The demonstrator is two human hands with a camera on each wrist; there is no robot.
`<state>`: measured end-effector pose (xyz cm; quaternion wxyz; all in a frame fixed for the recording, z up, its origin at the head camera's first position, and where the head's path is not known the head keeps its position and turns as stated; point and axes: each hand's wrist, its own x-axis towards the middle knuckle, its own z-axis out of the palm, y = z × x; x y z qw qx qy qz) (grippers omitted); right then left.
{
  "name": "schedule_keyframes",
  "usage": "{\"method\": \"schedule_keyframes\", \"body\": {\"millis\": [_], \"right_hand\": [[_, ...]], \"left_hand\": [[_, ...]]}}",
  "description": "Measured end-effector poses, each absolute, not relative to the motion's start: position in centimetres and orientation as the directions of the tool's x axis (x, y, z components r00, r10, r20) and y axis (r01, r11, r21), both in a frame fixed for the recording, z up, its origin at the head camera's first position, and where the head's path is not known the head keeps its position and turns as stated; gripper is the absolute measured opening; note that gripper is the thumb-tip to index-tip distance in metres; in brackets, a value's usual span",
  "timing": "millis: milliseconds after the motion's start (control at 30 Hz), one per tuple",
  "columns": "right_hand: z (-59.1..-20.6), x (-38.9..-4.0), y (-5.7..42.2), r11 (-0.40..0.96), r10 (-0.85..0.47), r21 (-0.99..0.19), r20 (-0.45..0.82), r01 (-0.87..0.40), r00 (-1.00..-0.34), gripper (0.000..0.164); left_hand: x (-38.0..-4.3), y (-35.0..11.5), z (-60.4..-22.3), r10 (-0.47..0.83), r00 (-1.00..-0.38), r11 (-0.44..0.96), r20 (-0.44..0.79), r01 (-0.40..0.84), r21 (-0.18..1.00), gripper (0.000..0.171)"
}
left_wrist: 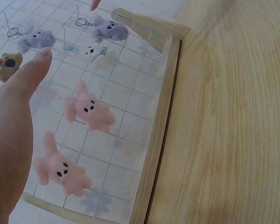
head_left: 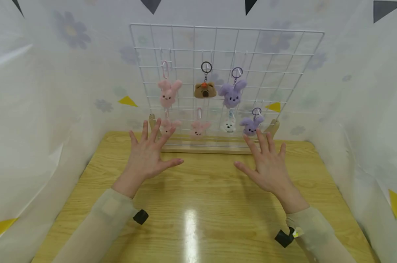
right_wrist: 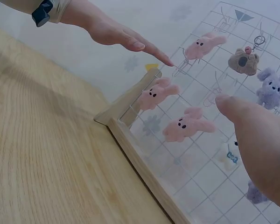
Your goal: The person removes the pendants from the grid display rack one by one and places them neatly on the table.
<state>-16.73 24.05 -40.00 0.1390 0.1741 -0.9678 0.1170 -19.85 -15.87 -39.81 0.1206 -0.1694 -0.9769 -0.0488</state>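
Both hands are held out with fingers spread, holding nothing. My left hand (head_left: 146, 153) is over the table's left side, its fingertips overlapping the lower left pink bunny keychain (head_left: 168, 126) in the head view. My right hand (head_left: 267, 164) is opposite, fingertips near the lower purple bunny keychain (head_left: 251, 126). Plush keychains hang from hooks on a white wire grid (head_left: 283, 54). In the upper row are a pink bunny (head_left: 167, 95), a brown bear (head_left: 205, 90) and a purple bunny (head_left: 232, 95). Another pink bunny (left_wrist: 89, 108) and a small white plush (head_left: 229, 126) hang in the lower row.
The grid stands in a wooden base (head_left: 205, 149) at the back of the wood-grain table (head_left: 191, 190). White flower-patterned sheeting (head_left: 70, 80) surrounds the table on its back and sides. Black and yellow triangles (head_left: 127, 101) appear on it. A dark square piece (head_left: 140, 217) is at the left cuff.
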Motion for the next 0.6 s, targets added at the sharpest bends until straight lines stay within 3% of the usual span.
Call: {"method": "schedule_keyframes", "body": {"millis": [600], "right_hand": [[-38.8,-16.7,24.3,0.862,-0.339,-0.206,0.444,-0.463,-0.830,0.088]], "left_hand": [[-20.4,-17.4,-39.9,0.275,-0.919,0.943,0.283,0.315,0.109,0.111]]}}
